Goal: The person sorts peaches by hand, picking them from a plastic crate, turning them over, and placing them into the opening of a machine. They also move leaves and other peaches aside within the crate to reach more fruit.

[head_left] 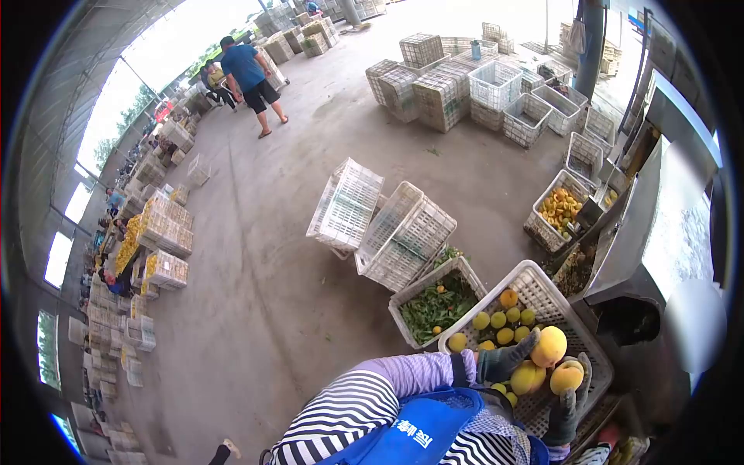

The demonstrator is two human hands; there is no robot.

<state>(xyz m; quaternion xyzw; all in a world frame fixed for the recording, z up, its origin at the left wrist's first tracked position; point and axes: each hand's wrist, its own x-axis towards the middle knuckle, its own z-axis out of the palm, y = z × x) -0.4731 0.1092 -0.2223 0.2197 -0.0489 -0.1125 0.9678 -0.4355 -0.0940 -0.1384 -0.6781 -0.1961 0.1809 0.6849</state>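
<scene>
Concrete yard, tipped crates point(380, 225) beside peach crate point(577, 329), gloved hands point(508, 360).

White Korean lettering marks the blue apron point(422, 434).

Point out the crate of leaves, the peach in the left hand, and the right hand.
Crate of leaves point(403, 298): head view, near rim.
Peach point(549, 346): head view, its middle.
Right hand point(564, 411): head view, glove back.

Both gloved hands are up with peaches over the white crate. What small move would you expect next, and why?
Probably lifting the peaches clear toward the metal machine on the right. The left hand and right hand already cup three yellow fruits above the white crate, which has few left.
</scene>
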